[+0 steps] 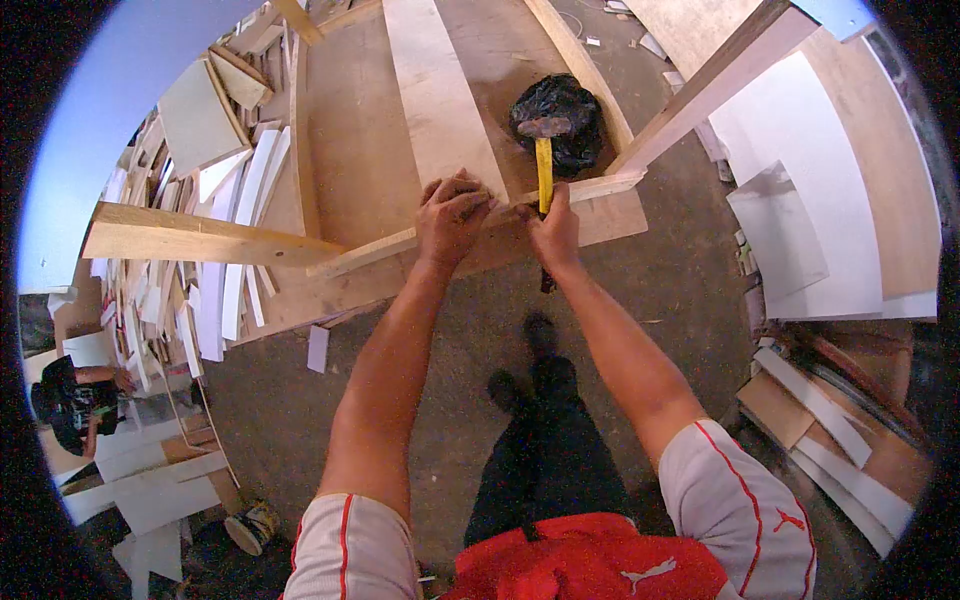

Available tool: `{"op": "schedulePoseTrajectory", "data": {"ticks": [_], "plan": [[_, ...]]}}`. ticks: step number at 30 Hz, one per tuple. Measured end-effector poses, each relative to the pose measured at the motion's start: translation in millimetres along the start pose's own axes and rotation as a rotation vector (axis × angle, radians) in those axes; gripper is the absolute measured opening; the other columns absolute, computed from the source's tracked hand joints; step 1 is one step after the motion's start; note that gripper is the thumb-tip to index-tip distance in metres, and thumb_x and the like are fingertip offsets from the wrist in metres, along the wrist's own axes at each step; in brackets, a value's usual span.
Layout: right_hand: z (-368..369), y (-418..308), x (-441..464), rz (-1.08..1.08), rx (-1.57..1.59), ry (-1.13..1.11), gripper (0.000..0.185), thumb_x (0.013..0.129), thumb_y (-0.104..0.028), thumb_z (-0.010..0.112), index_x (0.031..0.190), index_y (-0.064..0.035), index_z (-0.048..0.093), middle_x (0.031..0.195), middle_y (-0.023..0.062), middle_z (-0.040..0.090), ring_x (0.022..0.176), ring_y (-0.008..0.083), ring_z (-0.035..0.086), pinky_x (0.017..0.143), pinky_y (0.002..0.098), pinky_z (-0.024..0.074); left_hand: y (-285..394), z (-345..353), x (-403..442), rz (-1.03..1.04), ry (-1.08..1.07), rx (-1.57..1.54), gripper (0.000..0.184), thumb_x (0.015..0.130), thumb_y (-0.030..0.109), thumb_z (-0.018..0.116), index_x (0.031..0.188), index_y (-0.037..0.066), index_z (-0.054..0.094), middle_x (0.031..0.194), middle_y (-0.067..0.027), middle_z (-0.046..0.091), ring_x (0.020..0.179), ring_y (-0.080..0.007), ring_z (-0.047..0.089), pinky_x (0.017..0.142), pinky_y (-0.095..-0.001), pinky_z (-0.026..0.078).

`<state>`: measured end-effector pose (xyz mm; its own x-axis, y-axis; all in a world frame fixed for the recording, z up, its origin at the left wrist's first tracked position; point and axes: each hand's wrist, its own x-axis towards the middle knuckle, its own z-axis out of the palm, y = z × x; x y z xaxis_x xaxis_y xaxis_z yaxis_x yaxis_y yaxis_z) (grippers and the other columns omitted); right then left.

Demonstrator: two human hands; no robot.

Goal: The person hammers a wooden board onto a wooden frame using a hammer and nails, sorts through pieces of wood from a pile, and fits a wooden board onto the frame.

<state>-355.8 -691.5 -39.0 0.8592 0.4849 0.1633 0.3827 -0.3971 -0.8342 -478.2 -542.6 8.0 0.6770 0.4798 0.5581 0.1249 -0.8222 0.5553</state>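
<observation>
My right hand is wrapped round a hammer with a yellow handle and a rusty head. The hammer's head points away from me, and its dark handle end shows below the hand. My left hand has its fingers bent together at the near end of a pale plank; whatever they pinch, if anything, is too small to make out. That plank runs lengthwise over a wooden frame. Both hands are at the frame's near rail. Just beyond the hammer, a black plastic bag lies inside the frame.
Wooden posts stick out from the frame's corners, another post on the right. Offcuts are heaped at left. Large white panels and boards lie at right. Another person is at far left, near a bucket.
</observation>
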Motion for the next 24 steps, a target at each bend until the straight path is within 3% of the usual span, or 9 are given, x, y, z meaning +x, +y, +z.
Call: {"op": "schedulePoseTrajectory", "data": {"ticks": [5,8,11,20,23,24], "plan": [[-1.8,1.6,-0.2,-0.032,-0.017,-0.005,0.052,0.083,-0.023,0.08,0.115,-0.007,0.042,0.083,0.0268,0.064,0.087,0.0533,0.063,0.066,0.0548,0.0466,7.2,-2.8,-0.2,0.019,0.006,0.056,0.012,0.075,0.023,0.083,0.085,0.016,0.08,0.1,-0.0013,0.073,0.109,-0.0217,0.068,0.098,-0.0401,0.046],[2.5,5.4,-0.7,-0.046,-0.031,0.022,0.051,0.084,-0.022,0.079,0.115,-0.0071,0.041,0.083,0.0276,0.064,0.088,0.0543,0.062,0.066,0.0556,0.0461,-0.2,-2.2,-1.7,0.044,-0.025,0.059,0.016,0.078,0.025,0.081,0.091,0.017,0.079,0.111,-0.0024,0.073,0.112,-0.0264,0.066,0.098,-0.0413,0.048],[2.2,5.6,-1.1,0.005,-0.056,-0.001,0.051,0.084,-0.022,0.079,0.115,-0.0073,0.041,0.083,0.0277,0.063,0.088,0.0549,0.062,0.067,0.0563,0.0459,6.9,-4.9,0.8,0.023,0.025,0.038,0.012,0.075,0.022,0.083,0.085,0.016,0.08,0.102,-0.0003,0.073,0.108,-0.0213,0.068,0.098,-0.0397,0.046],[0.0,8.7,-0.3,0.012,-0.038,-0.047,0.052,0.084,-0.026,0.079,0.117,-0.0054,0.044,0.086,0.0257,0.065,0.088,0.0534,0.063,0.068,0.0544,0.0471,6.7,-1.0,-0.4,-0.005,0.024,0.049,0.01,0.077,0.022,0.081,0.085,0.018,0.08,0.106,0.0004,0.073,0.109,-0.0202,0.068,0.101,-0.0397,0.045],[-9.5,-7.1,-4.3,-0.09,-0.093,0.083,0.047,0.088,-0.028,0.076,0.119,-0.003,0.051,0.086,0.0217,0.066,0.08,0.0457,0.066,0.067,0.0491,0.0487,-0.6,0.4,-3.6,0.014,-0.005,0.109,0.009,0.078,0.023,0.08,0.087,0.019,0.08,0.108,0.0007,0.073,0.111,-0.0201,0.067,0.102,-0.0392,0.044],[-19.7,-14.7,-6.7,-0.107,-0.033,0.033,0.043,0.089,-0.028,0.074,0.118,-0.0022,0.054,0.084,0.0203,0.065,0.078,0.0413,0.066,0.068,0.047,0.049,-0.1,-0.2,-3.0,0.02,-0.009,0.09,0.01,0.078,0.024,0.08,0.088,0.02,0.08,0.109,0.0006,0.073,0.111,-0.0201,0.067,0.102,-0.0392,0.044]]}}
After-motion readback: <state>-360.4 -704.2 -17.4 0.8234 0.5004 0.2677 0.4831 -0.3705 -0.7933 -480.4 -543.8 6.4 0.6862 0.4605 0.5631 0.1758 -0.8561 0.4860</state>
